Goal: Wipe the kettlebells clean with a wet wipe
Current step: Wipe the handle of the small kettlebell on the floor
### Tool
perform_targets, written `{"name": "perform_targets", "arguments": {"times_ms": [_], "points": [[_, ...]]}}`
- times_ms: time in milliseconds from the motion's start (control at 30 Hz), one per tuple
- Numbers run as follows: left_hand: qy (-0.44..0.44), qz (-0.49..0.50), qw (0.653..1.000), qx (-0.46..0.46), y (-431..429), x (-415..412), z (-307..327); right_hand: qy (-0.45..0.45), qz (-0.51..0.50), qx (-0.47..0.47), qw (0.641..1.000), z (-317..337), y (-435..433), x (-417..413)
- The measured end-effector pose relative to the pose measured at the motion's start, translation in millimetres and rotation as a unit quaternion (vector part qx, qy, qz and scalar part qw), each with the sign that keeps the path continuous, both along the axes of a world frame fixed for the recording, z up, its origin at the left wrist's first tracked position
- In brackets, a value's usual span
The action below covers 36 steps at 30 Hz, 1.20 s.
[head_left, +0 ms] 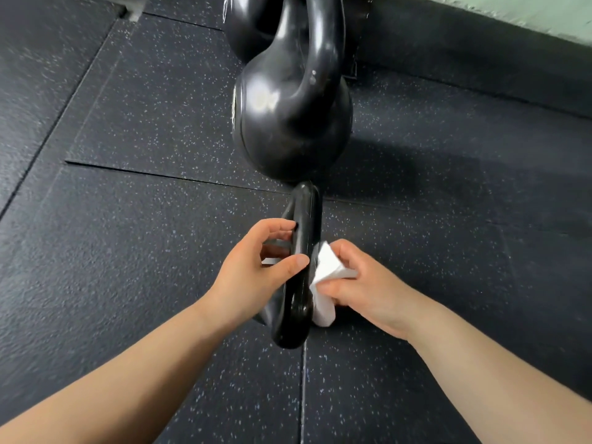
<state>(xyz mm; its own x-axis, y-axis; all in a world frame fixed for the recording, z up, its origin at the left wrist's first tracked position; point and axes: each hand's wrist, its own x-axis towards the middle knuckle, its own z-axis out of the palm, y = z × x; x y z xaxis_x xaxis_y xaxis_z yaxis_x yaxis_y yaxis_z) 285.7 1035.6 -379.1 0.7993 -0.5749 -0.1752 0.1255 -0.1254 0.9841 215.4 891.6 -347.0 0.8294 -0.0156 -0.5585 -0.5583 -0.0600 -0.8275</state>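
A glossy black kettlebell (302,219) stands close below me, seen from above so that its handle runs towards the far side. My left hand (253,270) grips the left side of the handle, thumb on top. My right hand (362,286) holds a folded white wet wipe (326,277) pressed against the handle's right side. A larger black kettlebell (288,123) stands just beyond, its body touching or nearly touching the near handle's far end. Another black kettlebell (250,24) shows partly behind it at the top.
The floor is dark speckled rubber tiles (144,251) with visible seams. A dark baseboard and pale green wall (528,11) run along the top right. A grey object's corner (128,11) sits at the top left.
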Motion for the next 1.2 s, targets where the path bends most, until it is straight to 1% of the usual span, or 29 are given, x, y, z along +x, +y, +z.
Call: {"name": "perform_targets", "arguments": {"times_ms": [67,167,233,300,400,433,500,567,667,733,800,833,900,967,1000,1033,1100,1133,1167,1200], "points": [[-0.001,0.002,1.000,0.003,-0.1,0.2,-0.6,-0.023,-0.007,-0.037,0.999,1.0,-0.6,4.9],[-0.005,-0.006,1.000,0.009,-0.1,1.0,0.5,-0.085,-0.081,-0.070,0.991,-0.7,-2.2,22.6],[-0.005,-0.007,1.000,0.015,-0.1,-0.7,1.6,-0.115,-0.104,-0.079,0.985,-1.9,-2.6,30.3],[-0.004,-0.011,1.000,0.018,0.1,-1.9,1.6,-0.117,-0.100,-0.075,0.985,-3.1,-2.1,26.4],[-0.017,-0.010,1.000,0.019,0.9,-2.1,0.1,-0.080,-0.040,-0.074,0.993,-1.3,3.3,9.5],[-0.027,-0.007,0.999,0.026,1.1,-1.8,-0.5,-0.060,-0.026,-0.062,0.996,-1.7,5.3,4.3],[-0.045,-0.001,0.998,0.038,1.2,-1.2,-1.2,-0.028,-0.030,-0.025,0.999,-5.4,5.4,1.5],[-0.057,0.003,0.997,0.045,0.2,-0.9,-2.1,-0.023,-0.078,0.009,0.997,-10.6,3.5,9.8],[-0.071,0.005,0.996,0.057,0.5,-1.4,-1.7,-0.048,-0.189,0.067,0.978,-16.8,3.3,28.0],[-0.083,0.001,0.995,0.062,1.5,-1.2,-1.4,-0.049,-0.205,0.109,0.971,-18.1,5.2,31.0],[-0.086,-0.003,0.994,0.065,2.4,-0.7,-1.4,-0.024,-0.181,0.141,0.973,-19.3,2.9,23.4],[-0.082,-0.002,0.995,0.065,2.5,-0.3,-2.1,-0.003,-0.152,0.156,0.976,-20.0,-0.9,16.6],[-0.061,0.001,0.997,0.057,2.3,1.4,-2.6,0.052,-0.042,0.176,0.982,-17.4,-9.0,2.9],[-0.032,0.003,0.998,0.046,1.5,3.4,-3.4,0.088,0.061,0.169,0.980,-16.3,-12.8,-4.2],[-0.018,0.003,0.999,0.042,1.1,4.1,-4.3,0.089,0.071,0.155,0.981,-17.5,-12.4,-4.5],[-0.010,0.002,0.999,0.039,0.7,4.5,-4.2,0.079,0.052,0.140,0.986,-18.1,-9.7,-2.8],[0.002,-0.005,0.999,0.039,0.4,4.3,-4.9,0.047,-0.025,0.121,0.991,-21.2,-3.5,2.2],[0.014,-0.007,0.999,0.043,1.1,3.7,-6.7,0.042,-0.040,0.124,0.991,-22.6,-3.0,3.7],[0.027,-0.007,0.998,0.047,2.3,3.2,-8.5,0.048,-0.022,0.129,0.990,-22.4,-3.7,3.8],[0.038,-0.005,0.998,0.055,4.1,2.8,-10.0,0.063,0.024,0.127,0.990,-21.4,-5.2,2.5]]}}
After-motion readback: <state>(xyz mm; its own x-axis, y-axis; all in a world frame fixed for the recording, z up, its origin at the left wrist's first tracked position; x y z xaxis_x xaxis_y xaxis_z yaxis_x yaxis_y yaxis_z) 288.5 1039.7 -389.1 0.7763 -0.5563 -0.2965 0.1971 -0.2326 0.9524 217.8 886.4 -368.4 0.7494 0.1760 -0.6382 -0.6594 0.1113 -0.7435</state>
